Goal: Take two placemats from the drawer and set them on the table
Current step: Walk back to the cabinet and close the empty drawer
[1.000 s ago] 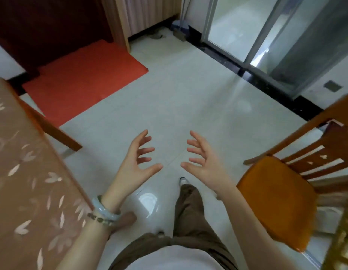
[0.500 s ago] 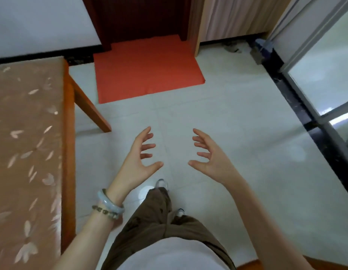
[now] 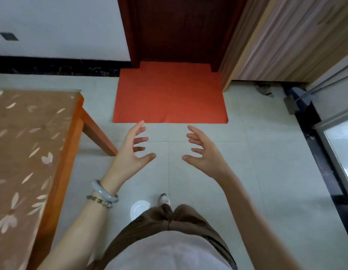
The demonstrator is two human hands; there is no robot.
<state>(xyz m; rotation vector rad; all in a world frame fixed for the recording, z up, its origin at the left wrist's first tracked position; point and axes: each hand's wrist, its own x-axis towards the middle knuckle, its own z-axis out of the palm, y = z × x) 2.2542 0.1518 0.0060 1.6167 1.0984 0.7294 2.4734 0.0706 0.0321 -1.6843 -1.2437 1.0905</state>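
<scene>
My left hand (image 3: 130, 152) and my right hand (image 3: 204, 154) are held out in front of me over the pale tiled floor, palms facing each other, fingers spread, both holding nothing. The wooden table (image 3: 70, 145) with a brown leaf-patterned cover stands at my left, its corner and one slanted leg near my left hand. No drawer and no placemats are in view.
An orange-red mat (image 3: 169, 94) lies on the floor ahead, in front of a dark wooden door (image 3: 179, 28). A wood-panelled cabinet (image 3: 286, 39) stands at the right of the door. A glass sliding door frame (image 3: 332, 145) runs along the far right.
My view has swung left: the chair at the right has gone, the table and the mat with the door now lie ahead. Both hands keep the same spread pose.
</scene>
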